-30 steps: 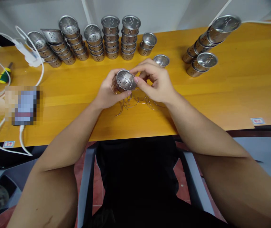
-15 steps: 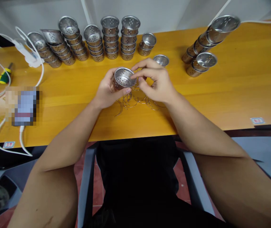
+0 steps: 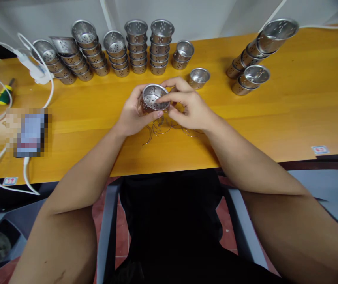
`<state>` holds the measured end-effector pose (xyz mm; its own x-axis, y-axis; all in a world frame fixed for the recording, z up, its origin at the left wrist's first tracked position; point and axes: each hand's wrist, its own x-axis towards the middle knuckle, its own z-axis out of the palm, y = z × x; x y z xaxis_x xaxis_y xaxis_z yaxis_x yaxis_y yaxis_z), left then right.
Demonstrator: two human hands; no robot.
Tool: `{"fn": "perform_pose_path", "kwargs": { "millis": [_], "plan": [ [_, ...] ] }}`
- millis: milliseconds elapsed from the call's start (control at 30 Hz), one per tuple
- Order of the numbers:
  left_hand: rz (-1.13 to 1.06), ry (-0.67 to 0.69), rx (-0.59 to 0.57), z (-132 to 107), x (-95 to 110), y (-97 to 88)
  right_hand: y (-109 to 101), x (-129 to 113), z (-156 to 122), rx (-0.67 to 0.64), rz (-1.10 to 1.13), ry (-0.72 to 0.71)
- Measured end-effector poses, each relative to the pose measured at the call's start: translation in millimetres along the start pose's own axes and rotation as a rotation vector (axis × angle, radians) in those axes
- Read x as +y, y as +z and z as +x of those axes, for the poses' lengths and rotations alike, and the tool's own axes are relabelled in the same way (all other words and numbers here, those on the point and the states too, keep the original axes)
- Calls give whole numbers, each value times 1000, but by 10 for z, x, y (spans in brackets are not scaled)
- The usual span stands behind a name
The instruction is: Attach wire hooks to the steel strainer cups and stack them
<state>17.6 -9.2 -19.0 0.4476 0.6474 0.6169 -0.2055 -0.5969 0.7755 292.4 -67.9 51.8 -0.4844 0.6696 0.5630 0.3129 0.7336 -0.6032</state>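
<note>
A small perforated metal cup (image 3: 153,103) is tilted toward me above the table, its holed bottom showing. My left hand (image 3: 133,110) is closed round its left side, thumb along the front. At the cup's right side, my right hand (image 3: 189,104) has one finger reaching over the rim inside and the thumb outside, closed on the wall. A thin dark line shows inside the cup near its back wall; I cannot make out whether it is wire. Beneath the hands lie several loose thin wire pieces (image 3: 148,136), partly hidden. Another perforated cup (image 3: 199,79) stands just behind my right hand.
Stacked perforated cups (image 3: 139,51) line the back of the wooden table (image 3: 169,157), with a leaning stack (image 3: 248,55) and a shorter stack (image 3: 243,87) at right. On the left are a phone (image 3: 31,134), white cables (image 3: 52,88) and a green-yellow screwdriver (image 3: 4,95).
My right hand has moved left and slightly down, its finger now deeper in the cup. The standing cup behind it shows more fully. My left hand keeps its hold.
</note>
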Motion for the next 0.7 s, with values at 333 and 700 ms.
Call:
{"fn": "perform_pose_path", "kwargs": {
  "millis": [333, 700],
  "plan": [
    [-6, 26, -17, -2, -20, -6, 39, 27, -7, -6, -10, -31],
    [23, 32, -33, -24, -81, -83, 62, -8, -26, 14, 64, 29]
  ]
}}
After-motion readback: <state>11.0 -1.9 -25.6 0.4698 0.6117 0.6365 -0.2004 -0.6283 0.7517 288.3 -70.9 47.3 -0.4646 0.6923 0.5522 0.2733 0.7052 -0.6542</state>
